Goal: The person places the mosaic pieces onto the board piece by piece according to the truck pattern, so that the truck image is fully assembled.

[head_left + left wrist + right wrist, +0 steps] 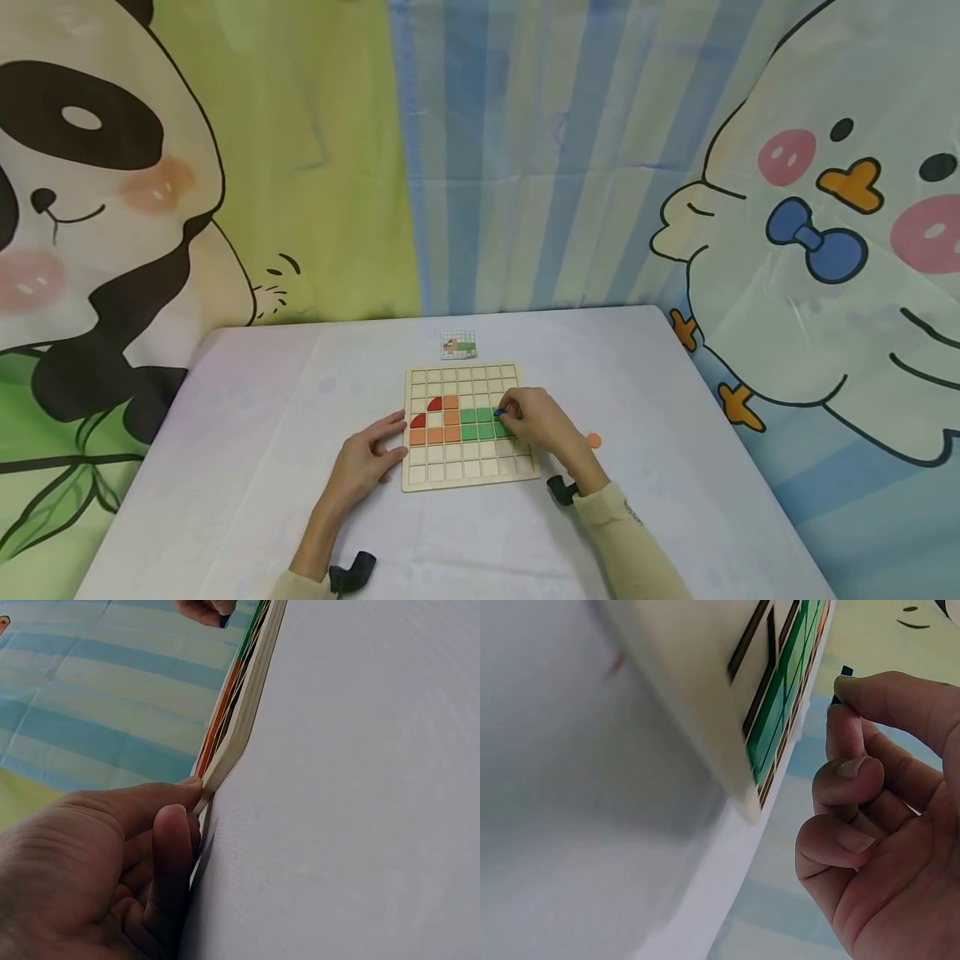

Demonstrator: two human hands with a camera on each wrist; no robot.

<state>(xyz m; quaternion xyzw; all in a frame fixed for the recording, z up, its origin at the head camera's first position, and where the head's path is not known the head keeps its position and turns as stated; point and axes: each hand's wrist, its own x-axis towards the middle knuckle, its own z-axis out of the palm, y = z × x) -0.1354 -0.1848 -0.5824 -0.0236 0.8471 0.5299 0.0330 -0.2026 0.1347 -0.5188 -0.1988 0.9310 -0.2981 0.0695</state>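
Note:
A wooden grid board [472, 486] lies on the table. It carries red quarter-round pieces [434, 404], orange squares [451, 433] and a block of green squares [477, 423]. Against the board's left edge rests my left hand [360, 460], its fingers and thumb spread along the side. My right hand [536, 417] pinches a small dark blue piece [845, 673] between thumb and index finger, just over the right end of the green squares. The blue piece's full shape is hidden by the fingertips.
Behind the board lies a small pattern card [458, 344] with a coloured grid picture. An orange round piece [594, 440] sits on the white tablecloth [675, 500], right of the board near my right wrist. A cartoon-printed curtain [525, 167] hangs beyond the table.

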